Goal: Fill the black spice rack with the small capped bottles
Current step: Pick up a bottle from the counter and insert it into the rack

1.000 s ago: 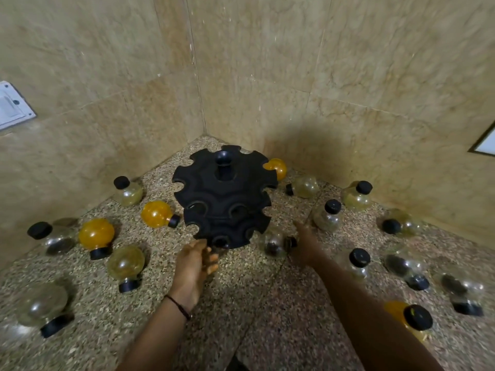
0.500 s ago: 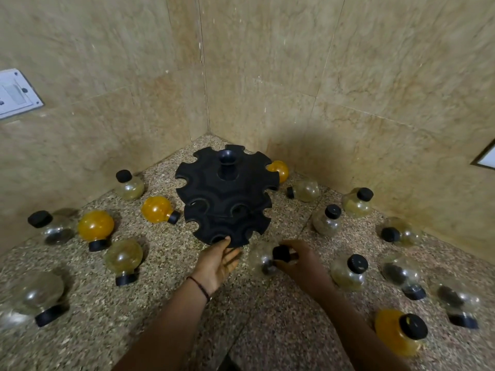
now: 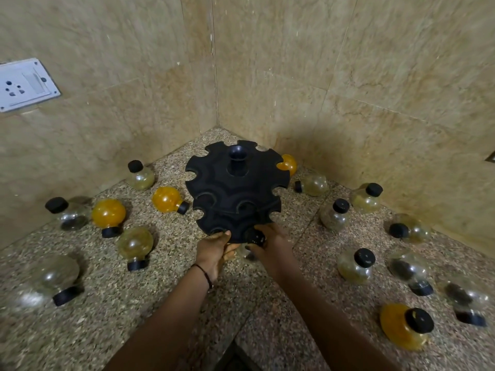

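The black spice rack (image 3: 235, 191) stands in the corner of the speckled counter, its notched tiers all bare. My right hand (image 3: 270, 241) grips a small clear bottle (image 3: 247, 251) with a black cap (image 3: 255, 236), the cap held at a notch on the rack's near edge; most of the bottle is hidden between my hands. My left hand (image 3: 214, 250) rests against the rack's lower front rim. Several round capped bottles lie around, such as an orange bottle (image 3: 167, 199) to the left and a clear bottle (image 3: 334, 215) to the right.
Tiled walls close the corner behind the rack. A white socket plate (image 3: 25, 84) sits on the left wall. Several more bottles, upright and tipped, are scattered on the counter (image 3: 166, 303) on both sides. A dark gap (image 3: 235, 360) opens at the counter's near edge.
My right hand lifted the clear bottle off the counter and brought it to the rack's near edge. My left hand moved forward onto the rack's front rim.
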